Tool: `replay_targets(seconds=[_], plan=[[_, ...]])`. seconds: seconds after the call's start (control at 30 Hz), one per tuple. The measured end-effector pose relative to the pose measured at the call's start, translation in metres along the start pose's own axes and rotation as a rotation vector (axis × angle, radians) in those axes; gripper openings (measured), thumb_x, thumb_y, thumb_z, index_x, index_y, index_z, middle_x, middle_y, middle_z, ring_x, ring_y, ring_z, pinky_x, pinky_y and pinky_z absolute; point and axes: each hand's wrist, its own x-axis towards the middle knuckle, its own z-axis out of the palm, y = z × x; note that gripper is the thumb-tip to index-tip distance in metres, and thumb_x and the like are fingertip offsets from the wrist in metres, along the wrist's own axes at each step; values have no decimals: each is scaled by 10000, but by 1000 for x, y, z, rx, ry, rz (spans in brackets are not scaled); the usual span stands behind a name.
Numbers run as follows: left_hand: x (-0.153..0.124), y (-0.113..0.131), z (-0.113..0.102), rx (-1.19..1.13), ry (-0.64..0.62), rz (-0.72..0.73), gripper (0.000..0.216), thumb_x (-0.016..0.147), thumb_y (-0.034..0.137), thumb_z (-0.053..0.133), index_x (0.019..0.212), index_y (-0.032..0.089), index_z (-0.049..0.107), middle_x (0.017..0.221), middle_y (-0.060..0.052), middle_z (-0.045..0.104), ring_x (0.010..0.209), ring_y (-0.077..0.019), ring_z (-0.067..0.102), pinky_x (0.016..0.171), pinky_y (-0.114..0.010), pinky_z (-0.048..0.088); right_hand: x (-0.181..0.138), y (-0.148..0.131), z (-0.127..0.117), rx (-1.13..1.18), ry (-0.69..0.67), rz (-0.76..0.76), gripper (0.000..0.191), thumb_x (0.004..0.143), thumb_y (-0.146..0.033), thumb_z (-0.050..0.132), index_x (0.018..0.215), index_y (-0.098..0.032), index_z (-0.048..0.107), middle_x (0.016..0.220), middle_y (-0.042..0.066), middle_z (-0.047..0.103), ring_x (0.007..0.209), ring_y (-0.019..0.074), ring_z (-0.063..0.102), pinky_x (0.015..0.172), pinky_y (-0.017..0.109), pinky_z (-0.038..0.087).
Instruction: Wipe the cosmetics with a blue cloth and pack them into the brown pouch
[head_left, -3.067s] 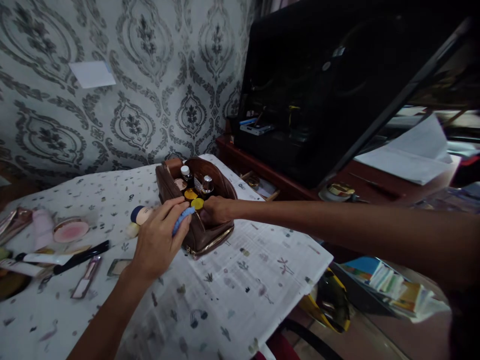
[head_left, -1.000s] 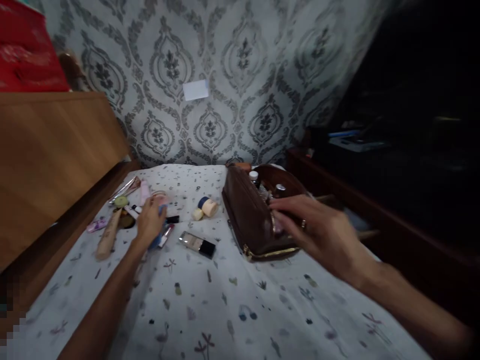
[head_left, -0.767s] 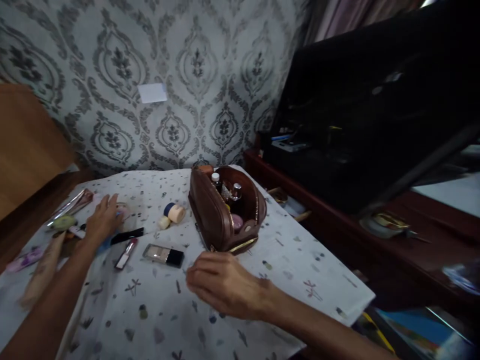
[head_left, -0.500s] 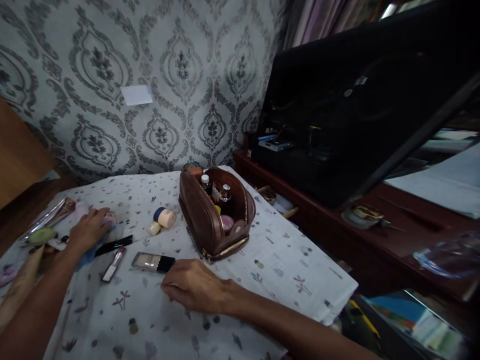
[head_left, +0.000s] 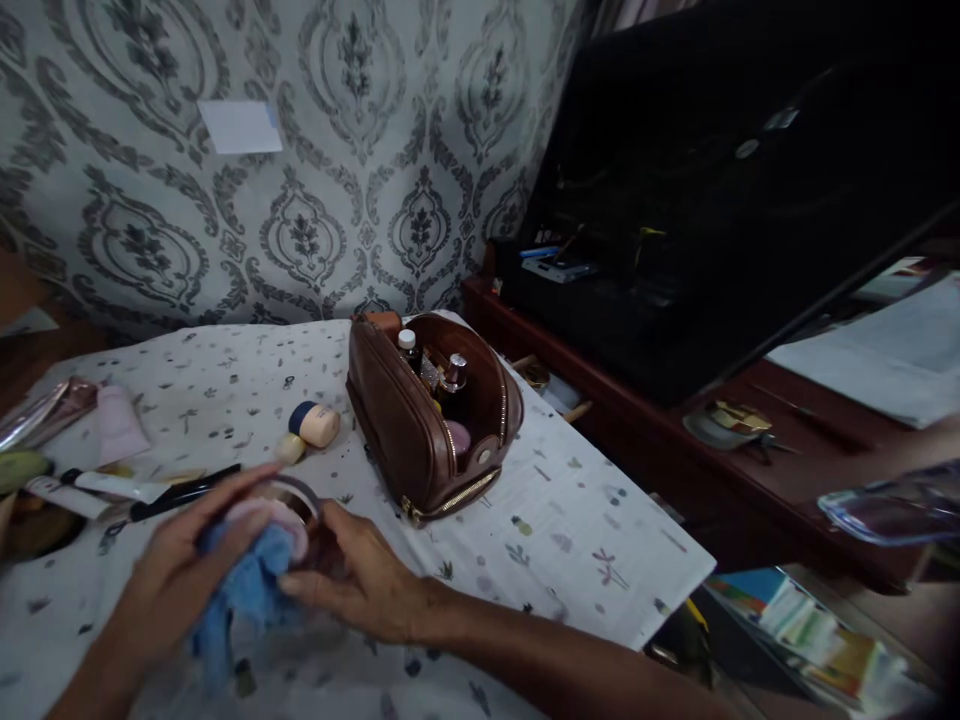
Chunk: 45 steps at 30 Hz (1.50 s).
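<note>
In front of the bag my two hands meet over the table. My left hand (head_left: 169, 575) is closed around a crumpled blue cloth (head_left: 251, 575) and a pale pink round piece (head_left: 294, 530) at its top. My right hand (head_left: 375, 580) grips the right side of a round, shiny-rimmed case (head_left: 311, 505), which is blurred. An open brown cosmetic bag (head_left: 405, 420) stands behind, with a white-capped bottle (head_left: 407, 345), a silver-capped bottle (head_left: 455, 375) and a pink round item (head_left: 457, 438) inside. A blue-lidded beige jar (head_left: 315, 425) lies beside a small cream one (head_left: 289, 448).
To the left lie a pink tube (head_left: 120, 425), white tubes (head_left: 120, 487), a black pencil-like stick (head_left: 184, 492) and a shiny pouch (head_left: 49, 415). A large black panel (head_left: 675, 220) leans over the dark red furniture (head_left: 787, 460) on the right. Glasses (head_left: 892, 510) rest there.
My left hand has come right from the pile with the blue cloth. My right hand now grips the round case, beside the left. The black-capped bottle and the lip gloss tube no longer show.
</note>
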Motion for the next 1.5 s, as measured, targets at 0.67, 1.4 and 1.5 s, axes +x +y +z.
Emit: replay_targets(seconds=[0.67,1.4,1.5], plan=[[-39,-55,57,307,57,389,688,888,592,533,1470,262,371,1230,-114,650,1033,-303,678,794,-396,600,-7,11,-15,27,-73,0,454,750,-267,644,1187,-168,566,962,51,655,779,150,578,710,261,512],[-26,-21,43,-175,-3,67,453,1027,461,285,773,203,556,721,-21,615,688,-164,598,690,-293,475,-10,24,-1,6,-60,163,573,851,-534,672,1274,-176,526,879,23,616,625,125,586,597,260,526],[-27,-21,43,-233,30,23,470,1021,502,299,753,201,541,688,-3,573,658,-154,555,669,-288,459,-10,24,-1,-113,-27,88,430,863,-473,659,1149,-162,583,874,34,620,703,148,605,638,261,529]])
